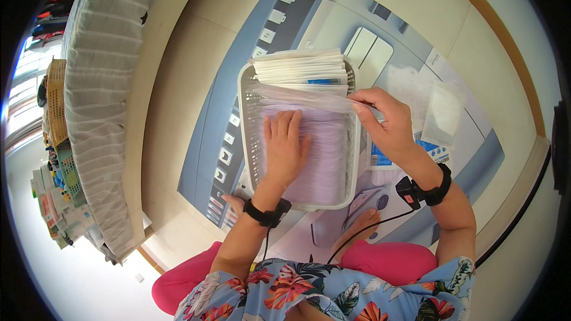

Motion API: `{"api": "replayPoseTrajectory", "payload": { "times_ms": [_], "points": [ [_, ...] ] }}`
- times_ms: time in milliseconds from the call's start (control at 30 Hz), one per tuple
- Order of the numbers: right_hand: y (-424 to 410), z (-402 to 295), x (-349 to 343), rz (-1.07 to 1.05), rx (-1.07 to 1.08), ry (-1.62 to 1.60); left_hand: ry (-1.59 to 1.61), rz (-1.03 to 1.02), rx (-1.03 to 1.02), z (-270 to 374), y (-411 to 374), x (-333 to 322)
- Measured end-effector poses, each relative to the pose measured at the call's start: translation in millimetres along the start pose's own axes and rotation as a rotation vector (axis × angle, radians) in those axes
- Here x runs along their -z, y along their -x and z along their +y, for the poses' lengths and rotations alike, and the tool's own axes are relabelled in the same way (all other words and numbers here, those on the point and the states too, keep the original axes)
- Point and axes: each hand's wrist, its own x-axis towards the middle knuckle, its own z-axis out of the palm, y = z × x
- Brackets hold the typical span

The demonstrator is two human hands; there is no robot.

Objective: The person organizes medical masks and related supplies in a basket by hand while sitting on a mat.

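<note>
A white plastic basket stands before me on a printed floor sheet. It holds a long row of thin lilac packets standing on edge, and white packets fill its far end, one with a blue label. My left hand lies on the lilac packets, its fingers close together over their upper part. My right hand is at the basket's right rim, pinching the end of a thin translucent packet between thumb and fingers. That packet lies across the basket between the lilac and white ones.
On the sheet, right of the basket, lie a clear packet with white contents and a blue-and-white printed package, partly behind my right arm. A bed with a striped cover is at the left. My bare foot rests near the basket's lower right corner.
</note>
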Motion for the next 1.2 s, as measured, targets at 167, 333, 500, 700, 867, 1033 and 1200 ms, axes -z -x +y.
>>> {"api": "replayPoseTrajectory", "payload": {
  "times_ms": [167, 333, 500, 700, 867, 1033, 1200],
  "points": [
    [-11.0, -0.3, -22.1, -0.020, 0.087, 0.009, -0.001, -0.043, 0.014, 2.2, 7.4, -1.6],
    [-14.5, 4.4, -40.1, -0.093, 0.120, 0.003, -0.015, 0.031, 0.017, 3.0, 11.3, -6.3],
    [-12.7, 20.6, -51.9, -0.169, 0.126, 0.185, 0.031, -0.069, 0.030, -1.8, 13.3, -9.4],
    [-5.0, 42.5, -49.6, -0.224, 0.184, 0.507, 0.018, -0.049, 0.026, 2.3, 13.0, -6.9],
    [-2.4, 48.2, -50.0, -0.243, 0.282, 0.650, 0.025, -0.026, 0.014, 0.8, 10.4, -5.4],
    [1.8, 48.9, -42.4, -0.264, 0.262, 0.638, 0.106, 0.021, -0.030, 10.2, 0.0, 0.1],
    [10.9, 39.5, -19.8, -0.117, 0.252, 0.505, 0.251, 0.082, -0.178, 26.6, -16.4, 1.4]
  ]
}}
